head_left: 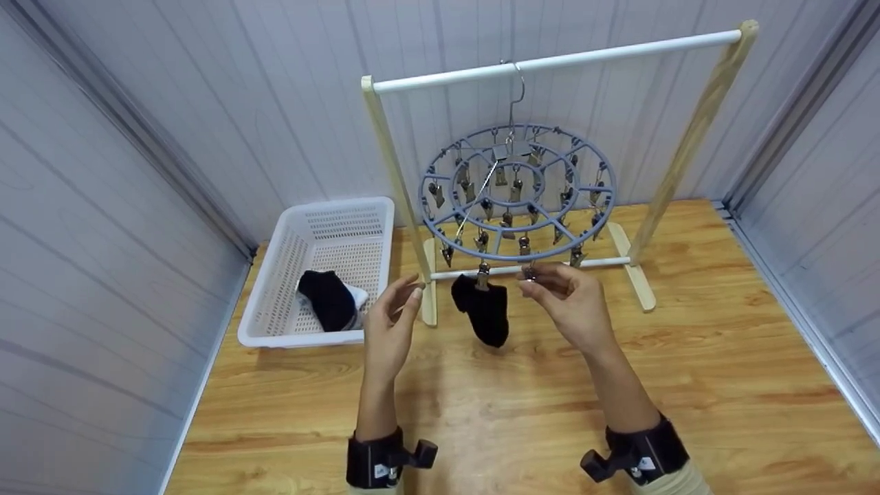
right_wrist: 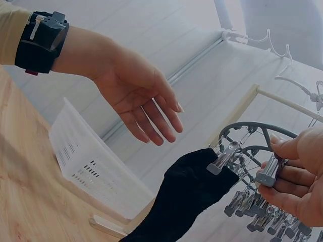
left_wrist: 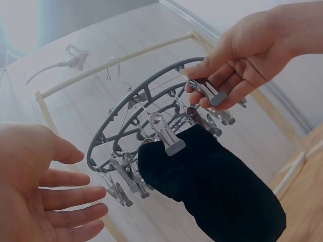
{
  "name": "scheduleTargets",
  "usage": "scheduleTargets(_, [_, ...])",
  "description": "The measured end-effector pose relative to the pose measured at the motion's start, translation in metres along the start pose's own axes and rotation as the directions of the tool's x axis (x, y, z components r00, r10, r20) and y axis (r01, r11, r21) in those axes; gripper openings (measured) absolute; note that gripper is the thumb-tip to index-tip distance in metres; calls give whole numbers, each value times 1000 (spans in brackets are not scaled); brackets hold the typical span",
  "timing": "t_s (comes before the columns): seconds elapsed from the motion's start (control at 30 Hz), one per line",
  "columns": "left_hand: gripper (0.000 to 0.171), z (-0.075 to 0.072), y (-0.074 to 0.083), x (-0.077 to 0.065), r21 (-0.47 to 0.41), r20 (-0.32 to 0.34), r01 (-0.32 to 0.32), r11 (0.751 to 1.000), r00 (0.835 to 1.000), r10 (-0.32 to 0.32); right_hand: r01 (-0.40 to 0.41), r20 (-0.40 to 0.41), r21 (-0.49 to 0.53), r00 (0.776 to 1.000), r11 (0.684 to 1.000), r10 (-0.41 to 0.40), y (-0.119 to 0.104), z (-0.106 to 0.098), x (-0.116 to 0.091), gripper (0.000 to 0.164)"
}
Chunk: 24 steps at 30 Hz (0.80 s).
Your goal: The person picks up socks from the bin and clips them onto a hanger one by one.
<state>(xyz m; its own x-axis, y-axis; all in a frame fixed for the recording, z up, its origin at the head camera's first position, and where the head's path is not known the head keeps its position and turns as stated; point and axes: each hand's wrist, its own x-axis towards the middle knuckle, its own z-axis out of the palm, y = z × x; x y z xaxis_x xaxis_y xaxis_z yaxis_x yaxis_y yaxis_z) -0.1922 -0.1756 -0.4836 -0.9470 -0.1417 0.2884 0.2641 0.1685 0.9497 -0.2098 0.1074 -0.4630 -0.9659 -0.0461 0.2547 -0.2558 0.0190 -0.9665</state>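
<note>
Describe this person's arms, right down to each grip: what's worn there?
The left grip and right grip are bare, without gloves. Each arm has a black wristband with a dark, blocky piece sticking out and a small whitish label. Pale yellowish sleeves end at the bands.

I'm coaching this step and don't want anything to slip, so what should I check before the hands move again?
1. Hanging black sock held by its clip: ok, gripped near its upper end.
2. Right hand on a second clip: ok, thumb and fingers pinch it beside the sock.
3. Second clip's mouth opened: cannot tell.
4. Second clip gripping the sock: not ok, the two are apart.
5. Left hand free: ok, fingers spread, holding nothing.
6. Round hanger secure: its hook is over the white bar, so ok as far as the head view shows.
</note>
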Motion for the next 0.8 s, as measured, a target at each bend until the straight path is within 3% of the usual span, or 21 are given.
scheduleTargets(0.8, [30, -3, 3, 0, 26, -5, 10, 1000, 1000, -10, 30, -14, -4, 999, 1000, -30, -2, -6, 2, 22])
